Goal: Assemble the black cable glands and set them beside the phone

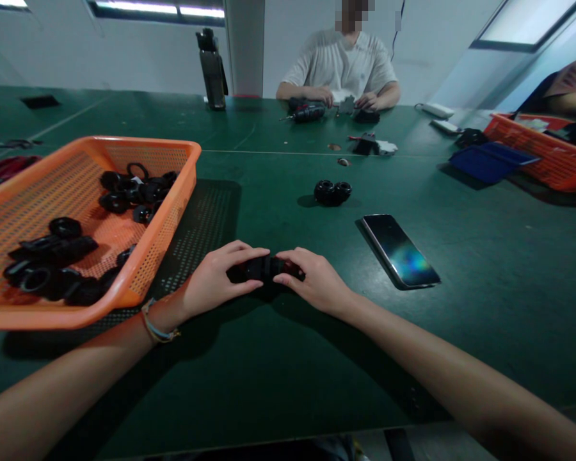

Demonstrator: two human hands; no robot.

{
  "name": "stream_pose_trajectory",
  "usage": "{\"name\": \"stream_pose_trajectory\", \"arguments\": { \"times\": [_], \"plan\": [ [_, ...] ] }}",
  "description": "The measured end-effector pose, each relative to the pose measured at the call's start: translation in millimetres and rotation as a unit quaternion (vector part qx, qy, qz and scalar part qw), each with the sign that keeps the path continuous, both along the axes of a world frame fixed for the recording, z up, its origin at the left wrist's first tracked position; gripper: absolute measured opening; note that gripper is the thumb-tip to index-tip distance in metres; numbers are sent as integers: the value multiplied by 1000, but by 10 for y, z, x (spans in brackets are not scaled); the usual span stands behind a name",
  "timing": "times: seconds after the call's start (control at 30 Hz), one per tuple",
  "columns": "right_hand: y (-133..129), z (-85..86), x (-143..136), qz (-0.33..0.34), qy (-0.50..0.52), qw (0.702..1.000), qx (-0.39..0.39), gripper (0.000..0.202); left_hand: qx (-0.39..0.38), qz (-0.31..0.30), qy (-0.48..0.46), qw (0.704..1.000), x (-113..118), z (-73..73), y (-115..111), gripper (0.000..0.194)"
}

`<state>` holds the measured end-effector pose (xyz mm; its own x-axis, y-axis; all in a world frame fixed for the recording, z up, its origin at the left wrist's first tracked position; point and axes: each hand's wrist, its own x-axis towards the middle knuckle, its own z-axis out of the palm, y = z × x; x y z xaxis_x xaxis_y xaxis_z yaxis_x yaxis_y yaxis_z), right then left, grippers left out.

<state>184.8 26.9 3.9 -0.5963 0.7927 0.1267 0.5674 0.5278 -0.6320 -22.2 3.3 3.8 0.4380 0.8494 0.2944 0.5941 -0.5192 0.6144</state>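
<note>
1. My left hand [228, 269] pinches the left end of a dark black part [265, 267], thumb on the near side and fingers along the far side.
2. My right hand [314, 278] pinches the other end of it in the same way, so the part lies crosswise between my two hands, low over the green table [249, 384]. It is too dark for me to tell whether it is one piece or two fitted together.
3. Around my left wrist is a thin bracelet [156, 325].
4. Just beyond my right hand and to its right, a phone [402, 251] lies flat, screen up.
5. Ahead of my right hand, past the fingers, sits a pair of rounded black pieces [333, 192], side by side and touching.
6. To the left of my left hand stands an orange basket [173, 221], with black fittings [60, 240] in two main heaps inside.
7. Well ahead of both hands, a power drill [310, 113] lies on its side before a co-worker [338, 64] in a pale shirt.
8. Far off to the right of my right hand, a blue tray [492, 160] is next to a second orange crate [532, 150].
</note>
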Motion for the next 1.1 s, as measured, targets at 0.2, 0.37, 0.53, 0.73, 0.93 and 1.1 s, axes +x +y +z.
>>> {"name": "stream_pose_trajectory", "arguments": {
  "times": [0.2,0.37,0.53,0.73,0.93,1.1],
  "plan": [
    [-1,11,-5,-1,-7,1000,0,19,-4,4,3,1000,3,-3,-1,36],
    [-9,23,-8,2,1,1000,6,18,-7,6,4,1000,9,-2,-5,36],
    [-23,-5,7,-1,35,999,10,34,-5,6,7,1000,7,4,-3,36],
    [-17,-56,21,5,49,999,20,29,-11,9,12,1000,9,10,-3,36],
    [-16,-55,17,0,46,999,17,27,-4,5,9,1000,6,9,-3,37],
    [-16,-41,12,4,43,999,22,27,-1,4,9,1000,5,7,-2,36]
  ]
}}
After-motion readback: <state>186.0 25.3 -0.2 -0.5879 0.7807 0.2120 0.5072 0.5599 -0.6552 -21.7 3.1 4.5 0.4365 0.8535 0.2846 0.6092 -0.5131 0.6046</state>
